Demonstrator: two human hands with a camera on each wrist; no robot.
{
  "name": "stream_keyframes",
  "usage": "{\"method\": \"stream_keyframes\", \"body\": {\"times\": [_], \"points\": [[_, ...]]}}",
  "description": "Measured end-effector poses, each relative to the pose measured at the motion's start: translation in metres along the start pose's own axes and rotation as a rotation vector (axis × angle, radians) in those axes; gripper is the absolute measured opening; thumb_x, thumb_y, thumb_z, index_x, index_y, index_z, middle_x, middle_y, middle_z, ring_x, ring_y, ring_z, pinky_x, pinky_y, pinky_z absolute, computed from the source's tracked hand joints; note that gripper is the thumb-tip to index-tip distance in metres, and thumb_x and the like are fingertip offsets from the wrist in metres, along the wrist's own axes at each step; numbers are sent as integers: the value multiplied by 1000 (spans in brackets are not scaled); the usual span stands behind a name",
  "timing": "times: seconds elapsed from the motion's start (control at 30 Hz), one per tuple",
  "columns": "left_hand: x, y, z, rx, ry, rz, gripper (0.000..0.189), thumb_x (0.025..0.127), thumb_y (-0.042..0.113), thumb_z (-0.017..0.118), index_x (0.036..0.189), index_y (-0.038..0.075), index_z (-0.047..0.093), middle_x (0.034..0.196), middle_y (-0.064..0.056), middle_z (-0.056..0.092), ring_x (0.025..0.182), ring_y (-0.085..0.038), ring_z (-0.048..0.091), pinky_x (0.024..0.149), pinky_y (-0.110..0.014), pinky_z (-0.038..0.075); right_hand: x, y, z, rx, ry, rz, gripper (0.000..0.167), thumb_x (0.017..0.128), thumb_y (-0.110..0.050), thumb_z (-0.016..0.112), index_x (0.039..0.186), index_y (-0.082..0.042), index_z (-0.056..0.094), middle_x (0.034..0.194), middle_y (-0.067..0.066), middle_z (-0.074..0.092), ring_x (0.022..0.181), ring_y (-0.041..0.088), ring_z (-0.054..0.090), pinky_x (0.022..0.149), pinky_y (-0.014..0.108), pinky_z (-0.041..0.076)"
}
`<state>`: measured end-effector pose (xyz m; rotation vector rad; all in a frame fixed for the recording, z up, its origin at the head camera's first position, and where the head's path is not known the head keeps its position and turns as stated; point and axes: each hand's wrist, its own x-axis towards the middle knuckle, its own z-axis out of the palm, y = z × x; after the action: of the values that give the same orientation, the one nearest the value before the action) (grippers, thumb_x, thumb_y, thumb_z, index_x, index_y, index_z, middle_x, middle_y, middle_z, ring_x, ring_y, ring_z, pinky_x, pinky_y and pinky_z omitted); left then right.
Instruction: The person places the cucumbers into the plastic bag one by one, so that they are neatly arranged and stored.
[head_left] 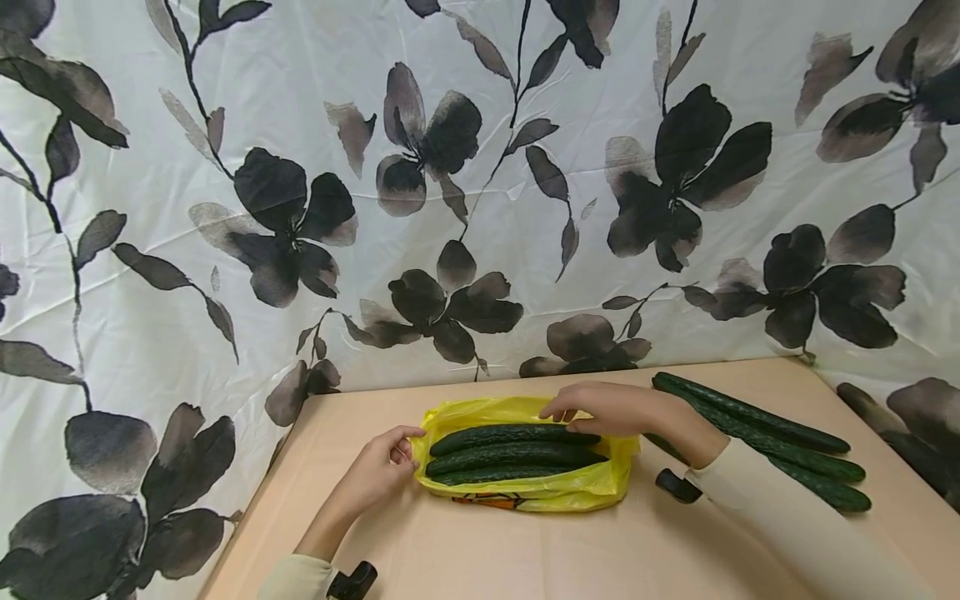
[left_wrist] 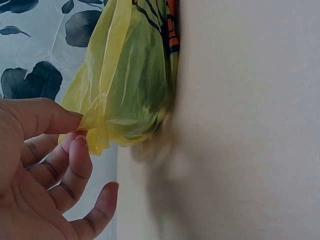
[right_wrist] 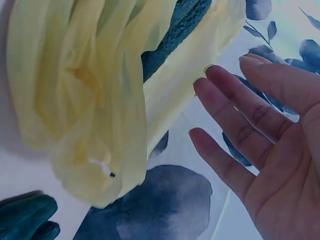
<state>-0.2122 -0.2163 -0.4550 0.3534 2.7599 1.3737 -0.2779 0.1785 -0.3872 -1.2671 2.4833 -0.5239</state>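
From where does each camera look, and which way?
Head: on the head, facing forward, down at the yellow bag; left hand, right hand, sleeves show.
Left wrist: on that wrist, facing the bag's pinched end; left hand shows.
Right wrist: on that wrist, facing the bag's other end; right hand shows.
Wrist views share bag and floral cloth.

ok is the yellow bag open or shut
Open: the yellow bag gapes upward in the head view, showing cucumbers inside, while the left hand pinches its edge.
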Motion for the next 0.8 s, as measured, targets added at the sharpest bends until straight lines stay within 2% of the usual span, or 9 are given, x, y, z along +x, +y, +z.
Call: {"method": "stream_keyframes", "body": {"times": [0.2,0.37,0.57,0.8], "points": [[0,1,0,7,11,1,42,85,-10,66,127,-3,63,86,-5,56,74,-15,52,62,-21,45,-21,4,-1,18,67,17,36,102,-16,61,138,-20,63,125,2,66,113,17,64,98,45,53],[1,0,0,2,11,7,42,85,-11,66,126,-4,63,85,-5,57,74,-13,53,62,-20,45,-36,11,2,19,129,20,38,101,-13,61,139,-17,61,123,2,67,109,14,64,94,46,54],[0,0,-1,-16,9,8,43,85,-11,66,127,-5,63,86,-6,57,74,-13,52,62,-20,45,-55,18,7,-44,208,84,40,101,-17,63,141,-16,59,117,-4,68,106,14,65,89,43,55],[-1,0,-1,-36,21,8,44,85,-10,67,128,-5,62,87,-7,58,73,-14,51,61,-20,43,-78,26,12,-13,257,156,49,101,-17,62,148,-13,50,116,-5,67,105,14,66,87,44,56]]}}
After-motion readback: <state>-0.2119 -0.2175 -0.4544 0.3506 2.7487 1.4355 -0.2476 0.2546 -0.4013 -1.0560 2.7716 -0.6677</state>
